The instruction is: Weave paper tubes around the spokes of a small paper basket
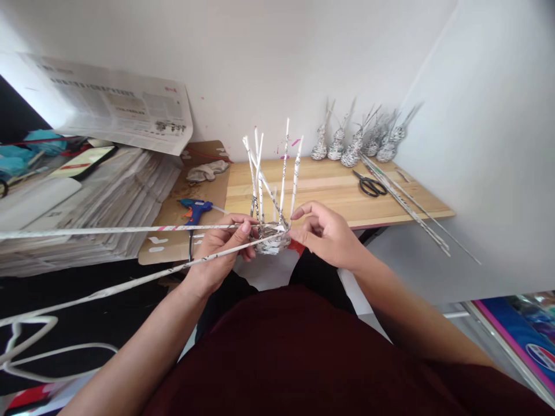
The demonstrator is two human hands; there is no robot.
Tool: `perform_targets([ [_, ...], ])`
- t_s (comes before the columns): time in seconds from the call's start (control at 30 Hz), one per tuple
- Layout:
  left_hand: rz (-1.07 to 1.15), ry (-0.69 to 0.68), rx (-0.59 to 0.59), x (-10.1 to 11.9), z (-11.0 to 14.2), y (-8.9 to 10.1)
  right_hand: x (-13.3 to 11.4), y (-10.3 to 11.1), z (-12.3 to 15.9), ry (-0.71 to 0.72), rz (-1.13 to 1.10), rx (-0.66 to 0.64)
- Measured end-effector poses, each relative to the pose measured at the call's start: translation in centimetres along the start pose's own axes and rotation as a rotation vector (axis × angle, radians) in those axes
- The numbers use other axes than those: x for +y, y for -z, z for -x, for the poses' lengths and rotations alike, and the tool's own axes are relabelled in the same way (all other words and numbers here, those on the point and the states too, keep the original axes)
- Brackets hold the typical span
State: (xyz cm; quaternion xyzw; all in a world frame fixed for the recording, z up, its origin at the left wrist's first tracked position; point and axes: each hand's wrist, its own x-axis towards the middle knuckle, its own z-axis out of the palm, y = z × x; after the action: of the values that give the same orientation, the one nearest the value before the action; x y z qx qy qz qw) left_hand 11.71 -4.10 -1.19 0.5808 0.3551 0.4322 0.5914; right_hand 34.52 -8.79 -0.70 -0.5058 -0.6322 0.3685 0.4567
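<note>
A small woven base of rolled newspaper point(271, 241) hangs in front of me, with several upright paper stakes point(284, 167) rising from it. My left hand point(219, 251) is closed around two long paper tubes point(108, 231) that stretch off to the left; one runs level and the other slopes down. My right hand point(327, 234) pinches the right side of the woven base, its forefinger raised beside the stakes.
A wooden table point(329, 190) holds black scissors point(368, 185), loose paper tubes point(407, 205) and a row of finished woven pieces point(355, 144). A blue glue gun point(195, 209) lies on brown card. Stacked newspapers point(99, 190) lie left, and white cord point(26, 346) at lower left.
</note>
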Motion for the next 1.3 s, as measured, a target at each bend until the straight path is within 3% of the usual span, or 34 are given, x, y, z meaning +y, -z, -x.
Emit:
perform_targets([
  [0.13, 0.005, 0.009, 0.004, -0.3, -0.2, 0.1, 0.3, 0.4, 0.6, -0.024, 0.123, -0.216],
  [0.33, 0.02, 0.025, -0.009, -0.5, -0.4, -0.3, 0.1, 0.0, 0.4, -0.049, 0.194, -0.263],
  [0.8, 0.194, -0.072, 0.019, -1.4, -1.6, -0.3, 1.0, -0.6, -0.8, 0.029, 0.225, -0.19],
  [0.97, 0.184, -0.041, 0.078, -2.2, -2.3, 0.0, 2.0, -0.5, -1.6, 0.089, 0.31, -0.114],
  [1.13, 0.222, -0.053, 0.239, -3.0, -2.9, 0.6, 3.5, -0.4, -2.5, 0.079, 0.312, -0.109],
  [1.3, 0.277, 0.047, 0.221, -3.5, -3.3, 1.2, 4.1, -0.2, -3.2, 0.068, 0.3, -0.1],
])
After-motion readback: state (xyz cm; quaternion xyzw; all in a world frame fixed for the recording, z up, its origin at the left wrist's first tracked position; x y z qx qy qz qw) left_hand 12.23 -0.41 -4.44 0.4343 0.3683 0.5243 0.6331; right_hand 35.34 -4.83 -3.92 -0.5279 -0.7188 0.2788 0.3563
